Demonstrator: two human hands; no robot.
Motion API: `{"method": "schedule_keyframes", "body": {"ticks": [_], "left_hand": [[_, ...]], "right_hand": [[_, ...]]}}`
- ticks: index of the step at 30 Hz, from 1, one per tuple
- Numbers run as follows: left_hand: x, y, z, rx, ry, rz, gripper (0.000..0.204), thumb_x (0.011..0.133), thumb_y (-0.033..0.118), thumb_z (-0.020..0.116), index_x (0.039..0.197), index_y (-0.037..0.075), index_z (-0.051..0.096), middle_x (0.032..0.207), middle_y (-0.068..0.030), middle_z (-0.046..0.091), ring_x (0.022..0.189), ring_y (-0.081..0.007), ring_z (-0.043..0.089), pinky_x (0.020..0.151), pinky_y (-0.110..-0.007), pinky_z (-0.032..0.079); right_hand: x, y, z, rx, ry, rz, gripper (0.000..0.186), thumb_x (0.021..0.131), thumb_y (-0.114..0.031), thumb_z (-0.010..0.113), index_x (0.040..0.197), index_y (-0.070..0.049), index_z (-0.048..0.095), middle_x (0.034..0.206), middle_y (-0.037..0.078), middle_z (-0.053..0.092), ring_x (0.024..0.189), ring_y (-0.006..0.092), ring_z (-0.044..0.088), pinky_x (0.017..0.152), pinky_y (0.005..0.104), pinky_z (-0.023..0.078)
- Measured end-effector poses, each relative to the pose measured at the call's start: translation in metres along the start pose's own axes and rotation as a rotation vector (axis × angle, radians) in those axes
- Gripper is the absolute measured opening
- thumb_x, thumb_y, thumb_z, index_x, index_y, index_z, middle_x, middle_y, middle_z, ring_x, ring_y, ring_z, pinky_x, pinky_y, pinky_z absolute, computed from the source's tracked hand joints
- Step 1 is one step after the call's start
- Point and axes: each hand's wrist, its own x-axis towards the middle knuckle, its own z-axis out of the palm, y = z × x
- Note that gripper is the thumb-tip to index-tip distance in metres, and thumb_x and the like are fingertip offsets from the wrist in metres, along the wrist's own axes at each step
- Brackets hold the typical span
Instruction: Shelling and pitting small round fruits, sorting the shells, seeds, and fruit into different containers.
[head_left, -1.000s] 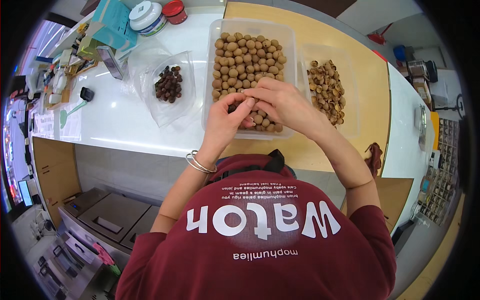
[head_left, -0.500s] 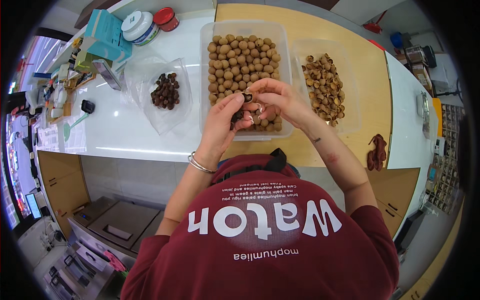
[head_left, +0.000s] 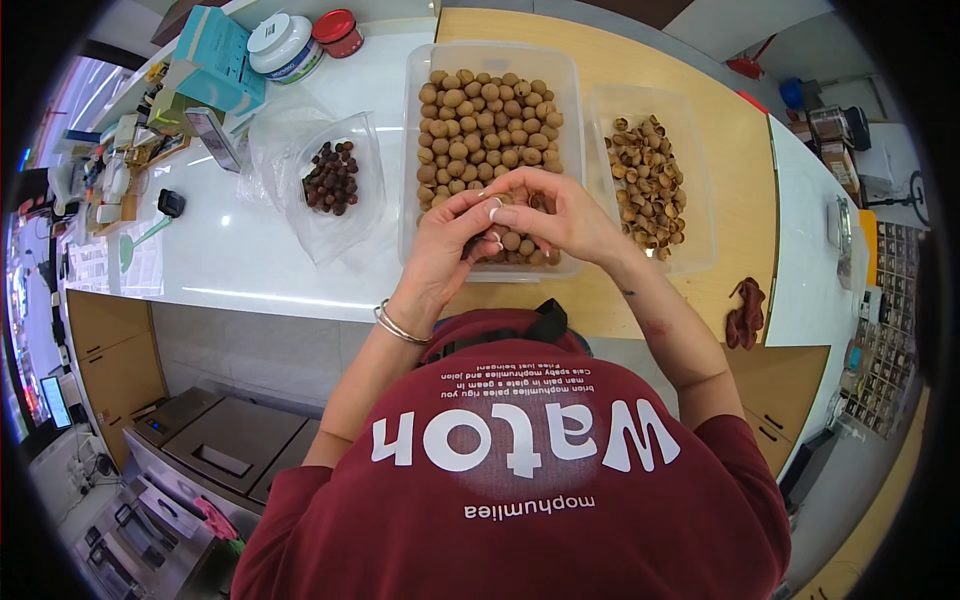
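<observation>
Left hand point(head_left: 438, 240) and right hand point(head_left: 570, 220) have drawn together mid-frame over fruits point(head_left: 490, 130), hiding any grip; work seems unfinished.

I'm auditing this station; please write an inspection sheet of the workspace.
Surface: glossy white counter beside a wooden one.
Things: brown round fruits in a large tub; shells in a second tub; dark pieces in a plastic bag.
Clutter: blue box, white jar and red jar, upper left.
Grip: left hand, curled around a dark item, meets right hand over the large tub; contents between them unclear.
Cables: apparent cords, far left.
Surroundings: wooden drawers, lower left.
</observation>
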Motion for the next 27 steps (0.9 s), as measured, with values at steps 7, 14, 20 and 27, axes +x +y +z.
{"method": "schedule_keyframes", "body": {"ticks": [7,14,20,27], "left_hand": [[0.0,-0.001,0.0,0.124,0.003,-0.006,0.02,0.083,0.012,0.059,0.099,0.001,0.059,0.076,-0.0024,0.06,0.059,-0.0051,0.052,0.05,-0.015,0.045],[-0.002,-0.006,0.003,-0.048,0.03,0.029,0.024,0.084,0.013,0.058,0.105,0.002,0.056,0.083,-0.0049,0.06,0.063,-0.0064,0.051,0.052,-0.015,0.044],[0.002,-0.004,0.003,-0.136,0.015,0.0,0.021,0.085,0.013,0.056,0.104,0.006,0.054,0.087,-0.0044,0.057,0.068,-0.0076,0.051,0.053,-0.015,0.045],[0.002,-0.007,0.004,-0.111,0.041,-0.055,0.021,0.085,0.014,0.053,0.104,0.005,0.053,0.083,-0.003,0.055,0.068,-0.0106,0.054,0.057,-0.02,0.049]], "right_hand": [[0.007,0.021,0.012,0.035,0.134,-0.232,0.023,0.088,-0.022,0.049,0.087,-0.001,0.058,0.067,0.003,0.057,0.064,0.0093,0.055,0.059,0.0241,0.045],[0.009,0.022,0.002,0.561,0.134,0.017,0.024,0.09,-0.022,0.045,0.089,0.0,0.056,0.066,0.003,0.052,0.051,0.0054,0.042,0.042,0.0205,0.036],[-0.011,0.02,-0.013,0.539,0.132,-0.051,0.025,0.09,-0.015,0.043,0.106,-0.001,0.057,0.07,0.001,0.052,0.051,0.003,0.039,0.041,0.0185,0.034],[-0.012,0.002,-0.002,-0.189,0.114,-0.156,0.027,0.075,-0.013,0.064,0.102,-0.009,0.063,0.061,0.0,0.053,0.056,0.0079,0.045,0.053,0.0234,0.039]]}}
